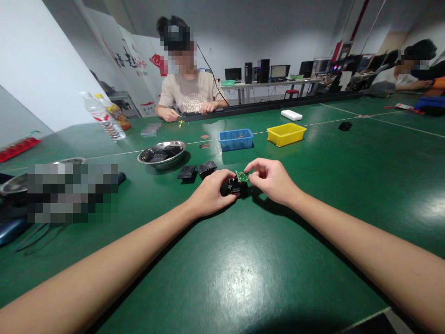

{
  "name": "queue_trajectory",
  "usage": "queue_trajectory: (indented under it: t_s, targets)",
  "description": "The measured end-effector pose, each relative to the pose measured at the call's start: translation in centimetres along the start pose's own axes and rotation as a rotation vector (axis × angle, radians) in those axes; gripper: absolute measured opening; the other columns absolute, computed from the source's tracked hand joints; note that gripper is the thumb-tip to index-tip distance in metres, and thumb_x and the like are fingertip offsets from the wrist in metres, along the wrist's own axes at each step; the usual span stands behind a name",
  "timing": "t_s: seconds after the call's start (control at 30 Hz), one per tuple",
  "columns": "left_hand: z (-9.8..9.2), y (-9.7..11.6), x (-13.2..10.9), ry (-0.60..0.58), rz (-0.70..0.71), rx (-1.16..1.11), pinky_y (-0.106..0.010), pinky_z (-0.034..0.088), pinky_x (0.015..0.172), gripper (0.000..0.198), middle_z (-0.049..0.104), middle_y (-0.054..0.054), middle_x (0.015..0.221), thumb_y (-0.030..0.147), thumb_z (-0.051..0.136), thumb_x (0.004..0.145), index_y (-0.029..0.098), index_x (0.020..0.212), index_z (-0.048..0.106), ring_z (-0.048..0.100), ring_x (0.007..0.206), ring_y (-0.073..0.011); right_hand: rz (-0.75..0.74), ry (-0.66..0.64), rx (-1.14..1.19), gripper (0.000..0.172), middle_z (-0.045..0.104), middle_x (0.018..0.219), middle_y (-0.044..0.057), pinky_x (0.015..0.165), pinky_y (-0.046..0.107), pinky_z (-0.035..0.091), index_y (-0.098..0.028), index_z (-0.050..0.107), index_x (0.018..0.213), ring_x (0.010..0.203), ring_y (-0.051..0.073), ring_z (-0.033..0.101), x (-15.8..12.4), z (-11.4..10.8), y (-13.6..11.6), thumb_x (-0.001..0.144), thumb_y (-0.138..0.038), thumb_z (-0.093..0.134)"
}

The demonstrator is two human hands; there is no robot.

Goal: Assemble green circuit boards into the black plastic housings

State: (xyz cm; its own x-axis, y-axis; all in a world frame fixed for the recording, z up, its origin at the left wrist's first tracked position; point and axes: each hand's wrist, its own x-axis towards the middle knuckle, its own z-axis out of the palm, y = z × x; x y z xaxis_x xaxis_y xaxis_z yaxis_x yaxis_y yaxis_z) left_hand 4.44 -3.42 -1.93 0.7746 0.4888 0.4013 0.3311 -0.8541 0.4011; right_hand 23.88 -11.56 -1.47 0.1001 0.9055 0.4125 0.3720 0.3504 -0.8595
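My left hand [215, 192] grips a black plastic housing [237, 186] just above the green table, thumb at its near side and fingers at its far side. Pinched between the thumb and finger of my right hand [269, 178] is a small green circuit board [242, 176] with light solder dots. The board is tilted at the top of the housing; whether the two touch I cannot tell. Behind my left hand lie two black plastic pieces, one [187, 173] to the left and another [207, 169] beside it.
A steel bowl [148, 160] with black parts stands left of a blue basket [235, 146] of small parts and a yellow basket [287, 138]. A white box [291, 115] lies farther back. Bottles [104, 116] stand far left. Across the table sits a person [189, 90].
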Motion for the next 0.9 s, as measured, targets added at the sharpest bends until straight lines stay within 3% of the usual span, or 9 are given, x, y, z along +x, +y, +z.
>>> queue_trajectory:
  t_s: [0.2, 0.4, 0.9]
  targets:
    - [-0.1, 0.0, 0.1, 0.004, 0.040, 0.003, -0.029, 0.046, 0.072, 0.024, 0.064, -0.002, 0.087, 0.029, 0.070, 0.079, 0.018, 0.096, 0.059, 0.058, 0.077, -0.0170, -0.137, -0.042, -0.326, 0.010, 0.055, 0.056, -0.006, 0.058, 0.022, 0.035, -0.015, 0.066, 0.076, 0.051, 0.008, 0.046, -0.4, 0.3, -0.7, 0.074, -0.008, 0.060]
    - [-0.1, 0.1, 0.1, -0.004, 0.059, 0.010, -0.028, 0.045, 0.069, 0.020, 0.063, -0.001, 0.083, 0.032, 0.069, 0.081, 0.018, 0.093, 0.059, 0.057, 0.074, -0.0162, -0.272, -0.106, -0.475, 0.013, 0.058, 0.061, -0.004, 0.061, 0.023, 0.035, -0.015, 0.067, 0.080, 0.056, 0.009, 0.048, -0.4, 0.4, -1.1, 0.075, -0.005, 0.061]
    - [-0.3, 0.3, 0.1, -0.037, 0.035, 0.003, -0.031, 0.049, 0.074, 0.026, 0.067, -0.003, 0.088, 0.037, 0.067, 0.082, 0.018, 0.099, 0.062, 0.061, 0.080, -0.0191, -0.272, -0.182, -0.498, 0.016, 0.061, 0.067, -0.002, 0.064, 0.023, 0.035, -0.016, 0.067, 0.081, 0.061, 0.011, 0.051, -0.1, 0.1, -0.7, 0.075, -0.003, 0.061]
